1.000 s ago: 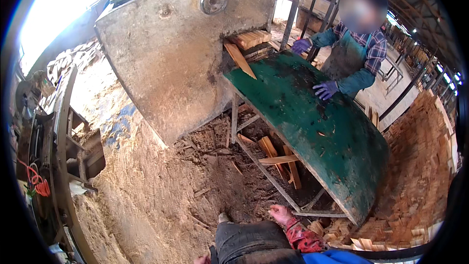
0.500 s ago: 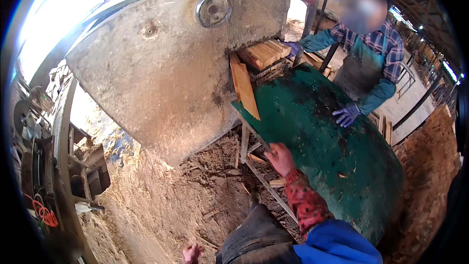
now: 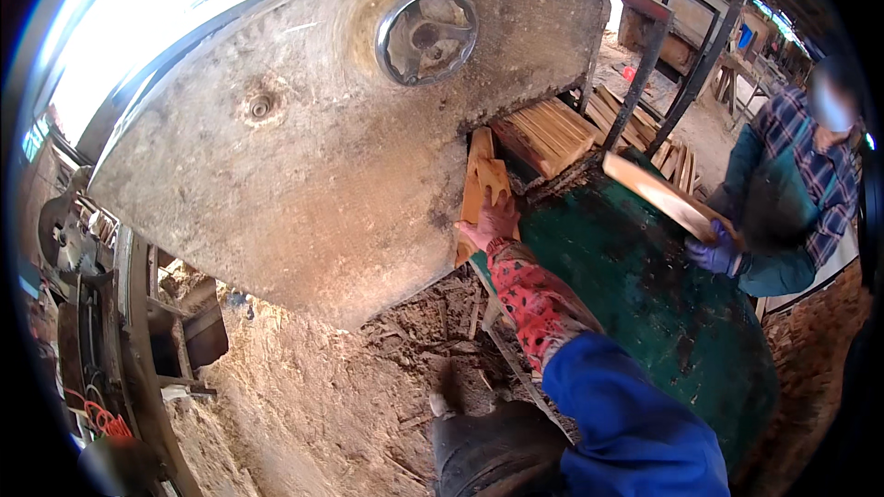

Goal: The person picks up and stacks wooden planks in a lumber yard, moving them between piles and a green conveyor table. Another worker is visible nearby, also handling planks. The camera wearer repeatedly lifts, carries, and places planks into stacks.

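My right hand (image 3: 494,219) lies over the near part of a wooden board (image 3: 471,198) beside the machine's large panel, its fingers stretched out and spread across the wood. Another, shorter-looking piece of wood overlaps that board. Just right of them, a stack of wooden slats (image 3: 548,135) sits at the machine's opening. My left hand is out of view. Across the green table (image 3: 635,304), a person in a plaid shirt holds a separate wooden board (image 3: 668,198) in a purple-gloved hand (image 3: 715,248).
A broad dusty machine panel (image 3: 304,156) with a chrome handwheel (image 3: 426,37) fills the upper left. Sawdust and wood scraps cover the floor (image 3: 304,387). Dark metal posts (image 3: 640,74) stand behind the slats. A toothed blade (image 3: 78,248) shows at far left.
My right hand has moved from the green table's near edge forward onto the board. My left hand has left view. The other person has shifted right and now holds a board.
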`<state>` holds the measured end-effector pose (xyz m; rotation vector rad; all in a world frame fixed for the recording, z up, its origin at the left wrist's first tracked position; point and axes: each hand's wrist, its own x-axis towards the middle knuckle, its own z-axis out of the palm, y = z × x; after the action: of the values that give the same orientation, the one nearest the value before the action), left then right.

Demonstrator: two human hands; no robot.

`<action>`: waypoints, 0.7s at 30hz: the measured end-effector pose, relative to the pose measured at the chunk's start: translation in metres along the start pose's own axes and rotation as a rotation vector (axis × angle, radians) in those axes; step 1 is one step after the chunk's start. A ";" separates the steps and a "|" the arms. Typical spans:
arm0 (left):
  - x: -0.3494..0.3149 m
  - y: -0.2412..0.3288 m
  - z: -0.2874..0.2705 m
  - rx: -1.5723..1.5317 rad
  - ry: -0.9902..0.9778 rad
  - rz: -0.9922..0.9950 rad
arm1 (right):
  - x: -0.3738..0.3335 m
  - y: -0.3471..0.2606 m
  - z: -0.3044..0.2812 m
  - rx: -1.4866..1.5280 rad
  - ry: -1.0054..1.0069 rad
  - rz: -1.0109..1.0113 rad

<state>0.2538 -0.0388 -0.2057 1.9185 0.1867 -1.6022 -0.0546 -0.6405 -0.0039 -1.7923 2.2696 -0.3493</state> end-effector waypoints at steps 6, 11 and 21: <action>0.033 0.049 0.013 0.038 -0.034 -0.041 | 0.039 -0.016 0.021 -0.106 0.006 0.082; 0.066 0.087 0.013 0.037 -0.082 -0.055 | 0.036 -0.002 0.030 -0.134 0.106 0.044; 0.084 0.286 0.061 -0.083 -0.229 0.397 | -0.011 0.064 0.010 -0.158 -0.036 0.007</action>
<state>0.3616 -0.3225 -0.1828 1.5741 -0.2086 -1.4984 -0.1077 -0.6156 -0.0334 -1.8472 2.3364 -0.1385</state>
